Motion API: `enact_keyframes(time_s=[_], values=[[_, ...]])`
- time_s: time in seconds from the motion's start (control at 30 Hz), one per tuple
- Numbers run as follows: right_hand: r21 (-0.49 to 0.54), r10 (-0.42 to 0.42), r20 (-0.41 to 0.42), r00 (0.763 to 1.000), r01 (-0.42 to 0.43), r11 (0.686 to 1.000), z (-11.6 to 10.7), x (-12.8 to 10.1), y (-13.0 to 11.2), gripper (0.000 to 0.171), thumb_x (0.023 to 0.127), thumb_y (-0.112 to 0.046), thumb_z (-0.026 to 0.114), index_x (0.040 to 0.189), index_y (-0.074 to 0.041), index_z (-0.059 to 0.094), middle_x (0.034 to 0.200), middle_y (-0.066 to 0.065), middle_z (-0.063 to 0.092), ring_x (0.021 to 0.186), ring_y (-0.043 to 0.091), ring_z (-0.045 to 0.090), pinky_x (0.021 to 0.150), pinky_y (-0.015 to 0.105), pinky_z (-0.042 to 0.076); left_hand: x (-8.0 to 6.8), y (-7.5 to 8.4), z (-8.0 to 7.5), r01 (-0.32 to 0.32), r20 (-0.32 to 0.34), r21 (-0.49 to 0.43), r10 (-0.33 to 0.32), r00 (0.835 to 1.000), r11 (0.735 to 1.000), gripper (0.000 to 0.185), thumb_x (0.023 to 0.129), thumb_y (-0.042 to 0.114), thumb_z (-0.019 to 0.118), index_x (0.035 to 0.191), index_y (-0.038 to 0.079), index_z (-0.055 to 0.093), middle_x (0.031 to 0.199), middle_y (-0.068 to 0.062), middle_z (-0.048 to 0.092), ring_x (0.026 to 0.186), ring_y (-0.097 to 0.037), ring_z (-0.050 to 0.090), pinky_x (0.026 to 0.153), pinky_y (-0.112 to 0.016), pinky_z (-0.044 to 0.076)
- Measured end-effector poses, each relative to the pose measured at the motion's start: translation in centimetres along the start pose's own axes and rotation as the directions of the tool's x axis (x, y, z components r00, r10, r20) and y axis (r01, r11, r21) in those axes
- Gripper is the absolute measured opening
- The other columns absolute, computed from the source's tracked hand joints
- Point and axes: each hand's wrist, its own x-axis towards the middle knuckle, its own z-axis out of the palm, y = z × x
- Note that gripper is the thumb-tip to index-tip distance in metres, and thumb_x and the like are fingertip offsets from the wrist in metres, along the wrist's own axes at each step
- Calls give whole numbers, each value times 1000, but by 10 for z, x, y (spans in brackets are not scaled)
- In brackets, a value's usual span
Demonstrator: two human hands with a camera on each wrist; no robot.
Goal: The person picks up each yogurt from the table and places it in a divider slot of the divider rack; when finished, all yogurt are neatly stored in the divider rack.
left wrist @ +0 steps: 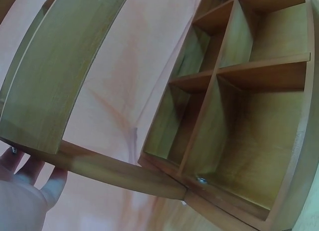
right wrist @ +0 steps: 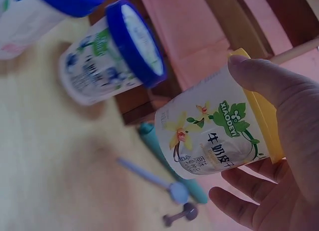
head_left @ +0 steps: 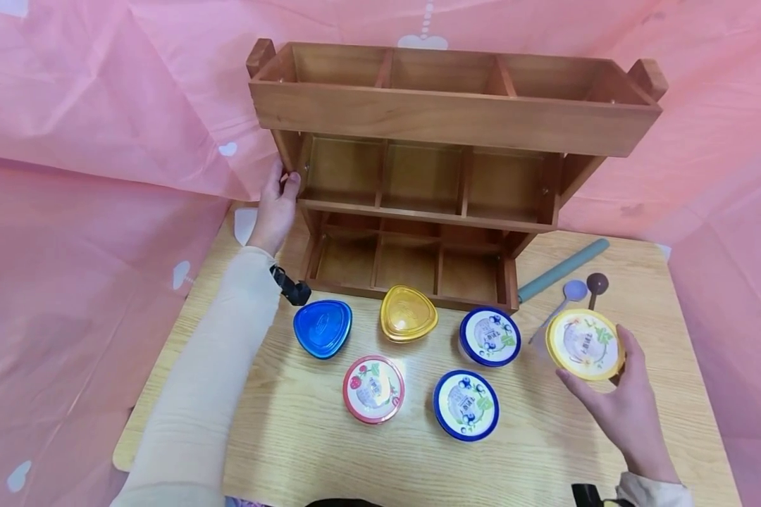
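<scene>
My left hand [head_left: 276, 211] grips the left side of a three-tier wooden rack [head_left: 444, 116] at its middle tier, thumb in front. In the left wrist view, the fingers [left wrist: 52, 186] reach up to the rack's wooden side piece [left wrist: 119, 173]. With my right hand [head_left: 634, 405] I hold a paper tub with a yellow lid [head_left: 585, 345], raised over the right of the table. Vanilla flowers and a green leaf are printed on the tub [right wrist: 209, 126] in the right wrist view; thumb and fingers pinch it around the lid.
Two blue-lidded tubs [head_left: 490, 336], a red-lidded tub [head_left: 374, 389], a blue triangular container [head_left: 323, 329] and a yellow one [head_left: 409, 314] stand before the rack. A lilac spoon [head_left: 573, 290], a brown spoon [head_left: 597, 284] and a green roll [head_left: 564, 270] lie right. Pink cloth [head_left: 101, 105] hangs behind.
</scene>
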Motion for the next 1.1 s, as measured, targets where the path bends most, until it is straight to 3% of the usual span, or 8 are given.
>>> enact_keyframes(time_s=[0.13,0.47,0.57,0.67,0.77,1.1], values=[[-1,-50,-3,999,50,999,-3,18,-14,109,81,-22,82,159,-20,6,151,24,30,119,4,40,85,-3,29,2,-1,2,8,-1,3,-8,1000,1000,53,108,19,35,158,15,18,164,-5,22,151,-18,21,123,-32,21],[34,-158,143,977,155,987,14,68,-46,109,82,-27,82,159,-19,5,147,21,37,123,36,44,84,0,34,1,-1,2,21,-5,1,-21,1000,1000,53,107,19,37,157,16,20,164,-4,22,150,-18,23,123,-32,23],[46,-182,168,969,177,983,21,81,-52,108,82,-27,82,158,-19,6,148,19,36,126,35,43,94,15,41,1,-1,2,19,-10,-6,-19,1000,1000,52,107,18,37,157,16,20,164,-5,22,150,-18,23,122,-32,23],[65,-187,201,962,177,982,29,93,-55,108,82,-29,82,158,-17,5,149,19,33,129,37,39,103,41,43,1,-2,2,9,-16,-17,-10,1000,1000,52,107,17,37,157,15,21,163,-6,23,150,-19,24,122,-31,24],[76,-186,238,953,173,982,36,105,-58,109,82,-31,81,157,-15,4,150,21,31,130,38,38,102,56,41,0,-2,3,10,-13,-19,-10,1000,1000,53,107,18,38,157,16,20,164,-5,22,150,-19,24,122,-31,24],[136,-198,386,901,157,978,58,140,-59,109,82,-32,81,155,-15,2,152,20,26,135,40,34,110,68,29,-1,-3,4,16,-13,-13,-16,1000,1000,54,107,19,38,158,18,19,164,-3,22,151,-20,24,122,-33,24]])
